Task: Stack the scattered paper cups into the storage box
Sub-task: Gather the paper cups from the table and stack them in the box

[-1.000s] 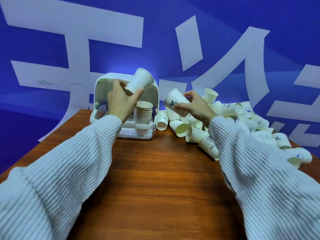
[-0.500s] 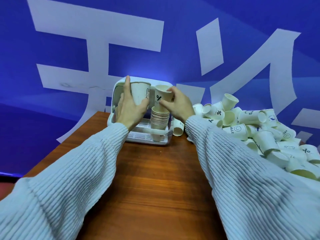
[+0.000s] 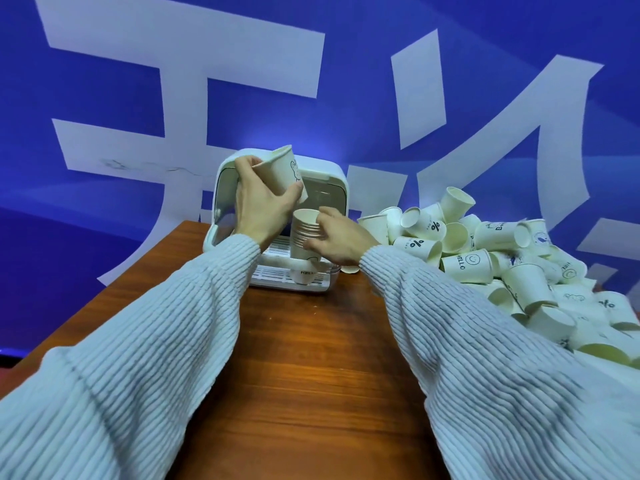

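1. Sleeves [image 3: 145, 358] of ribbed knit reach forward over the wooden table [image 3: 311, 358].
2. Right hand [image 3: 337, 239] has its fingers lightly curved against the stack of cups [image 3: 304, 237], which stands upright in the storage box [image 3: 332, 181].
3. Left hand [image 3: 263, 206] grips a tilted single cup [image 3: 282, 174] above the stack.
4. Loose cups [image 3: 502, 258] lie heaped to the right.

Left hand [image 3: 258, 202] gripping cup [image 3: 284, 173]; right hand [image 3: 337, 239] beside stack [image 3: 304, 233].

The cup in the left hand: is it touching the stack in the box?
Apart. The head view shows the cup held above the stack, with box interior visible between them.
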`<state>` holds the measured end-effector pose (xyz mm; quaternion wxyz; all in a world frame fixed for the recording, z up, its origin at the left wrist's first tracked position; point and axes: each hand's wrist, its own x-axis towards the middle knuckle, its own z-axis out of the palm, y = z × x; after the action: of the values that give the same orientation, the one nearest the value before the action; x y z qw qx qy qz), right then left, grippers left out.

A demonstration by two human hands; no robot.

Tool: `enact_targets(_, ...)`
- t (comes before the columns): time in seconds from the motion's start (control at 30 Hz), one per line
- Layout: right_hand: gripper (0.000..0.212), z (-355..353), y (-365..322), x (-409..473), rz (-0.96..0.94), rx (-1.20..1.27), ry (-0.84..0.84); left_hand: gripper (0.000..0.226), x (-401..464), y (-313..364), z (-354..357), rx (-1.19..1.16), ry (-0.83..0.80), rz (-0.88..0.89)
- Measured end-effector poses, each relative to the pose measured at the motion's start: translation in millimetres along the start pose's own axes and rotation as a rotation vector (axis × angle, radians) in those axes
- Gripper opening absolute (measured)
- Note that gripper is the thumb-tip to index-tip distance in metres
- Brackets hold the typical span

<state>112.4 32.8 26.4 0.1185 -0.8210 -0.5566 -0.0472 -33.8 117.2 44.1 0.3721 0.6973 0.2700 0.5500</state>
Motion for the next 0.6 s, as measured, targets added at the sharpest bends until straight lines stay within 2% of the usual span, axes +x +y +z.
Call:
enact_targets(0.1, 0.067, 0, 2, -6, 0.056, 0.216, 0.13, 0.082, 11, 1, 10, -0.071, -0.055, 0.052)
enact_targets(0.17, 0.072, 0, 5, -13, 0.06, 0.297, 0.236, 0.087, 15, 1, 18, -0.01, -0.112, 0.099)
enact_targets(0.3, 0.075, -3, 18, -26, 0.071, 0.394, 0.35, 0.081, 14, -7, 33, 0.26, -0.286, 0.123)
enact_targets(0.47, 0.074, -5, 38, -40, 0.17, 0.409, 0.413, 0.073, 7, -28, 40, 0.802, -0.503, 0.095)
enact_targets(0.6, 0.072, -5, 51, -56, 0.185, 0.399, 0.421, 0.09, 0, -28, 44, 0.881, -0.589, 0.057)
